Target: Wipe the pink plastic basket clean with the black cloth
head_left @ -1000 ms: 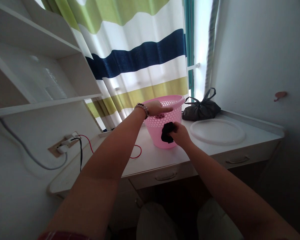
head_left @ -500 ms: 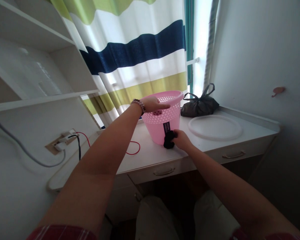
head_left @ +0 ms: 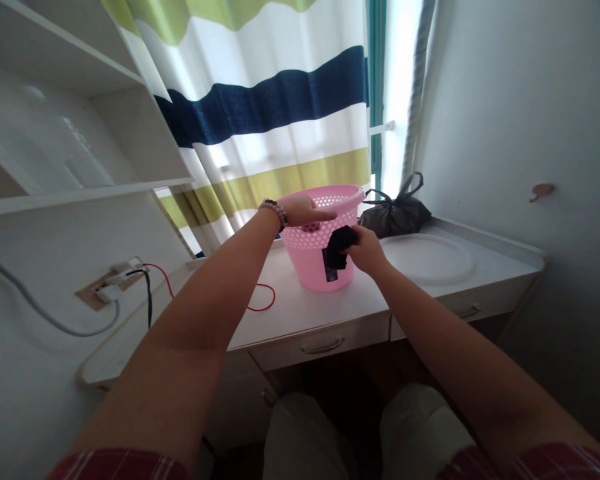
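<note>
A pink plastic basket (head_left: 313, 267) stands upright on the white desk, its upper wall full of holes and a dark label on its front. At its near left rim, my left hand (head_left: 303, 211) is closed on the basket, the thumb stretched across the outside and the other fingers partly hidden. My right hand (head_left: 367, 250) grips a bunched black cloth (head_left: 341, 247), held in front of the basket's wall and covering the upper part of the label. Whether the cloth touches the basket, I cannot tell.
Right of the basket lie a tied dark plastic bag (head_left: 397, 213) and a round white lid (head_left: 430, 259). A red cord (head_left: 266, 298) curls on the desk (head_left: 300, 313). Plugs fill a wall socket (head_left: 113, 283) at left, below a shelf (head_left: 85, 197). A striped curtain (head_left: 280, 100) hangs behind.
My right hand has raised the black cloth from the basket's foot to about mid-height, uncovering the label's lower part and covering its top. My left hand stays at the rim.
</note>
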Demonstrator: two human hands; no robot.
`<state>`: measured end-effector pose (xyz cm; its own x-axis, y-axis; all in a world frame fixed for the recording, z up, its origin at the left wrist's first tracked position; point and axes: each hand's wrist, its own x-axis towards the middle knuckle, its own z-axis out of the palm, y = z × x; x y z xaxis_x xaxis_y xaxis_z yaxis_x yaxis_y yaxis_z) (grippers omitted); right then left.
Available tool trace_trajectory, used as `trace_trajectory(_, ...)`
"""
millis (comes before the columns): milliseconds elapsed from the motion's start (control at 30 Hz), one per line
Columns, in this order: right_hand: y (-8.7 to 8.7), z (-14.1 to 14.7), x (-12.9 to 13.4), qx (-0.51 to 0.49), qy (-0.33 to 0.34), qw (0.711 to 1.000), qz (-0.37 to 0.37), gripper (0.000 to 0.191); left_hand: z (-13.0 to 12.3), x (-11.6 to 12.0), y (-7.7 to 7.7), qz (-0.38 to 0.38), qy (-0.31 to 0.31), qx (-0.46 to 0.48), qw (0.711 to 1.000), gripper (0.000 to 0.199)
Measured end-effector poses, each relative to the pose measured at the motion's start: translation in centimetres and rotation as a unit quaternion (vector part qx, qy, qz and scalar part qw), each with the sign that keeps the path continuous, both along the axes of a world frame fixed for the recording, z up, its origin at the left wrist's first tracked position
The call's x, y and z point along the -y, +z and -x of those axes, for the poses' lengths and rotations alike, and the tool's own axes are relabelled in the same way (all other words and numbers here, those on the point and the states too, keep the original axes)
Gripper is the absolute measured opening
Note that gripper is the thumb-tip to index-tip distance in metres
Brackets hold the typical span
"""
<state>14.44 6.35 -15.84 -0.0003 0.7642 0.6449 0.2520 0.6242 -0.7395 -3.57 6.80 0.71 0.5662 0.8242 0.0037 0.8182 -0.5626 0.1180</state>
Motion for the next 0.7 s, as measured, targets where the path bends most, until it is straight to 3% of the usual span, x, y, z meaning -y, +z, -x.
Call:
trace_trajectory(167, -6.6, -0.5, -0.5, 0.029, 0.013, 0.995, 0.09, 0.02, 0.0, 0.0, 0.1, 0.002, 0.0, -0.002, 1.0, 0.046)
trace_trajectory(300, -9.4, -0.2, 0.2, 0.051, 0.038, 0.989, 0.135, 0.017, 0.0, 0.0, 0.2, 0.014, 0.0, -0.002, 1.0, 0.049)
trace_trajectory(567, -9.5, 0.0, 0.5, 0.051, 0.038, 0.99, 0.124, 0.021, -0.1, 0.2, 0.3, 0.017, 0.015, 0.012, 1.0, 0.05)
trace_trajectory(700, -6.3, 0.0, 0.5, 0.067, 0.017, 0.994, 0.08, 0.019, 0.0, 0.5, 0.3, 0.009, 0.008, 0.007, 1.0, 0.048)
